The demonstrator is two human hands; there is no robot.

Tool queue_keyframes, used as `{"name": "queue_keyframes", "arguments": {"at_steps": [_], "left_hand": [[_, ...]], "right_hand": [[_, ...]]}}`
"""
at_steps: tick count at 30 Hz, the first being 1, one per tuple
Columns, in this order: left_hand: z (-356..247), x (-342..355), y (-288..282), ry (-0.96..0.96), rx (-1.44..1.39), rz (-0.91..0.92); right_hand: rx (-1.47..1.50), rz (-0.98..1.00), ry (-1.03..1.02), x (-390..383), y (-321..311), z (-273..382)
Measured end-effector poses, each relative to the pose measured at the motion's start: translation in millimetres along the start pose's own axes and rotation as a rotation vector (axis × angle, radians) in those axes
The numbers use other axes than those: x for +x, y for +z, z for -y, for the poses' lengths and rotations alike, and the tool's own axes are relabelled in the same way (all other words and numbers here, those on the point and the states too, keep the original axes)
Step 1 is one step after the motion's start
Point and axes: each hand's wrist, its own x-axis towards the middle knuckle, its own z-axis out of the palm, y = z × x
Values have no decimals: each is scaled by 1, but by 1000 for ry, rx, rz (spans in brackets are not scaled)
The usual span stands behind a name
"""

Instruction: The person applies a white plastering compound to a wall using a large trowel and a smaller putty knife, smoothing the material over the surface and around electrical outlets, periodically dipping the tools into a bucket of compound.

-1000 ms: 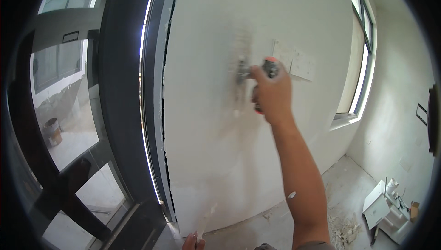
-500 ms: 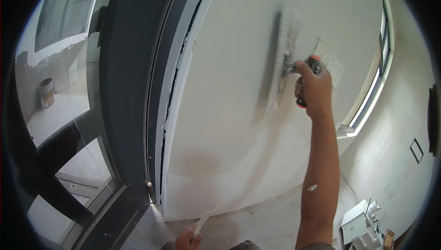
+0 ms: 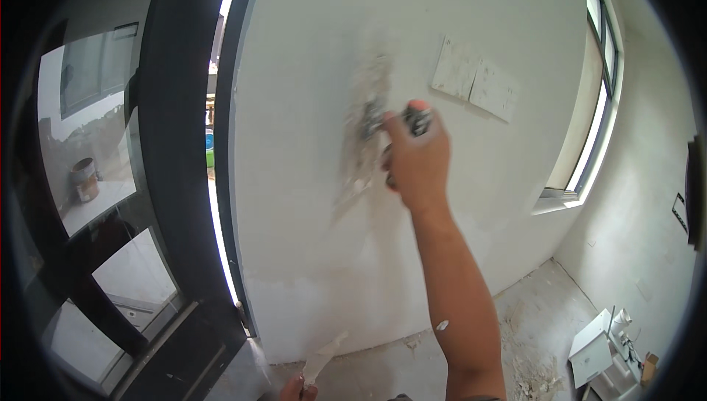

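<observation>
Evenly is how this trowel (image 3: 373,81) wants to be worked; its long blade stands nearly upright at the pale wall (image 3: 294,143), left of two white panels (image 3: 471,83), and is too blurred to tell whether its whole edge touches; a good pass, I judge, calls for the same pressure from top to bottom of the blade, with one long edge tipped slightly off the wall so that the other smooths without cutting a ridge; overlapping strokes should hide the joins, and a lighter touch would be wise close to the panels and along the wall's left edge by the dark door (image 3: 173,143); pale clots show on the trowel, so wiping it with the scraper (image 3: 322,355) now and then would probably save streaks.

As for the hands, the right hand (image 3: 423,162) is wrapped round the trowel's handle, thumb toward the blade, knuckles toward the camera; its forearm rises from the lower edge, leaning a little left, the wrist about in line with it; the left hand (image 3: 297,388) stays low at the bottom edge, partly cut off, fingers closed round the scraper, whose pale blade points up and right, well apart from the trowel.
</observation>
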Motion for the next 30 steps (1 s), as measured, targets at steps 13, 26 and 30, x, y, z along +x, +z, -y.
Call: {"name": "queue_keyframes", "arguments": {"at_steps": [13, 26, 30], "left_hand": [[8, -4, -2, -61, 76, -133], [43, 15, 29, -21, -223, -138], [27, 16, 17, -56, 10, 67]], "right_hand": [[-891, 308, -541, 2, -64, -37], [-893, 579, -605, -7, -77, -63], [-588, 118, -32, -40, -110, -105]]}}
